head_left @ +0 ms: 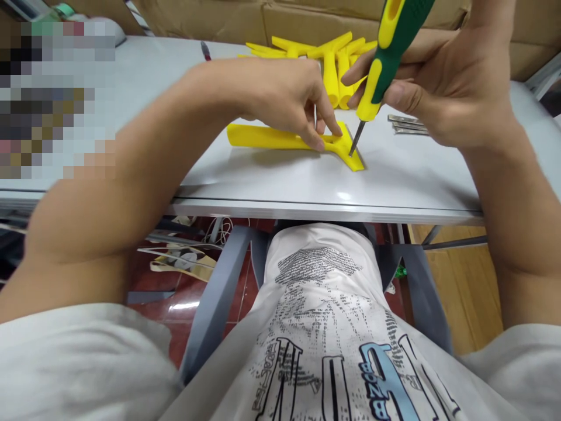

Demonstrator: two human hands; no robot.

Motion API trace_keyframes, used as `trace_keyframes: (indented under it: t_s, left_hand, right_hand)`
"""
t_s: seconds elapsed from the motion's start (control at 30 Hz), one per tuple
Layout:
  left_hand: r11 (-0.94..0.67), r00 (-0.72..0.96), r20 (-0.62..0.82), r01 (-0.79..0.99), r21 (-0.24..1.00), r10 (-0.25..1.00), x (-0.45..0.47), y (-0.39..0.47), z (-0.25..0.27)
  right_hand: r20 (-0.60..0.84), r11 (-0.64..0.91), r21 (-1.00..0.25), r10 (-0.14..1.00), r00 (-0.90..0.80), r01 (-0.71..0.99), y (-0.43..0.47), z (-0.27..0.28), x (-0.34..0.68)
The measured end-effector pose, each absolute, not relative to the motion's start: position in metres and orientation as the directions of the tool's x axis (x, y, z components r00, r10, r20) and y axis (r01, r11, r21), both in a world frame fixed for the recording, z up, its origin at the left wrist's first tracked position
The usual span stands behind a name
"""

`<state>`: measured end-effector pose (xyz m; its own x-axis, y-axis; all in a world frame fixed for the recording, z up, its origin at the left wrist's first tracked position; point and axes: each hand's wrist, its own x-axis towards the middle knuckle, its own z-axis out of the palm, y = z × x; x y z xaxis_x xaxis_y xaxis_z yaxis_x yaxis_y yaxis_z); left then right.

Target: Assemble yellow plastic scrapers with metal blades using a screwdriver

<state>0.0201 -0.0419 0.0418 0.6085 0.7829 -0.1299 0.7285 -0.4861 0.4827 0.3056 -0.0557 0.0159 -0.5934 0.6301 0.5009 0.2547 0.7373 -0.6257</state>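
Our left hand: fingers holding yellow scraper; right hand: fingers round screwdriver, tip on scraper; metal strips at scraper's three o'clock.

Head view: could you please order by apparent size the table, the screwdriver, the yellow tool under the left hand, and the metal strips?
1. Table
2. Screwdriver and yellow tool: look alike, unranked; the screwdriver's top is cut off
3. Metal strips

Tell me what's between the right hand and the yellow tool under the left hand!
A screwdriver: in the head view, the right hand holds it, and its metal shaft slants down to the wide end of the yellow tool.
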Motion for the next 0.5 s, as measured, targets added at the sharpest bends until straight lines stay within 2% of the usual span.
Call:
trace_keyframes:
  t_s: [0.1, 0.13, 0.2, 0.37, 0.5]
  left_hand:
    - [-0.602, 0.671, -0.158, 0.728, 0.329, 0.725, 0.017, -0.039, 0.041]
    - [-0.598, 0.664, -0.165, 0.736, 0.316, 0.729, 0.017, -0.039, 0.041]
    - [-0.591, 0.659, -0.166, 0.739, 0.324, 0.733, 0.015, -0.039, 0.042]
    - [-0.592, 0.664, -0.176, 0.735, 0.332, 0.726, 0.016, -0.037, 0.041]
    - [-0.612, 0.676, -0.170, 0.727, 0.312, 0.717, 0.018, -0.039, 0.042]
  right_hand:
    - [0.566, 0.744, -0.634, 0.632, -0.529, 0.211, -0.037, 0.006, 0.310]
    - [0.599, 0.758, -0.626, 0.617, -0.510, 0.182, -0.027, 0.001, 0.311]
    - [0.648, 0.791, -0.595, 0.576, -0.499, 0.141, -0.009, -0.010, 0.310]
    - [0.708, 0.869, -0.469, 0.478, -0.520, 0.158, 0.006, -0.026, 0.312]
    - [0.811, 0.875, -0.385, 0.473, -0.345, 0.295, 0.003, -0.045, 0.324]
